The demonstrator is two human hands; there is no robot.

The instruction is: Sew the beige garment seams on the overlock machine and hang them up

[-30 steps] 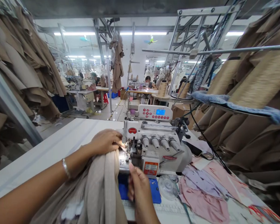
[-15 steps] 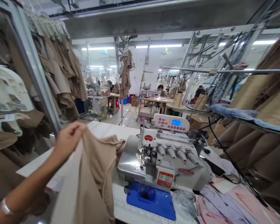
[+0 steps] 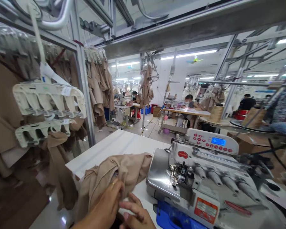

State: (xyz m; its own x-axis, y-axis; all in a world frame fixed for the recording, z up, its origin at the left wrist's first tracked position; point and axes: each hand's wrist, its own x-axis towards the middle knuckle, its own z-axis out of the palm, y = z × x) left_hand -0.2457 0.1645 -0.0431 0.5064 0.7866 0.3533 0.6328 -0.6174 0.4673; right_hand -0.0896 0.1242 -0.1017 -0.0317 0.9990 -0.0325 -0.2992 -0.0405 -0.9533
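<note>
the hands (image 3: 109, 203) run off the bottom edge with their wrists cut away, the fingers hide how the tan fabric (image 3: 114, 175) lies beneath them, the blue mat (image 3: 169, 216) is cropped too, and the overlock machine's (image 3: 205, 181) red label (image 3: 206, 210) is too small to read.

soft matt beige knit cloth (image 3: 114, 173) lies bunched on a smooth white table top (image 3: 114, 143), beside the polished steel bed plate (image 3: 157, 168) and glossy white casing (image 3: 205, 162) of an overlock sewing machine; below sits a blue plastic base (image 3: 168, 218), while cream moulded plastic garment hangers (image 3: 47, 98) hang near a dull aluminium post (image 3: 84, 95) above glossy white floor tiles (image 3: 59, 219).
</note>
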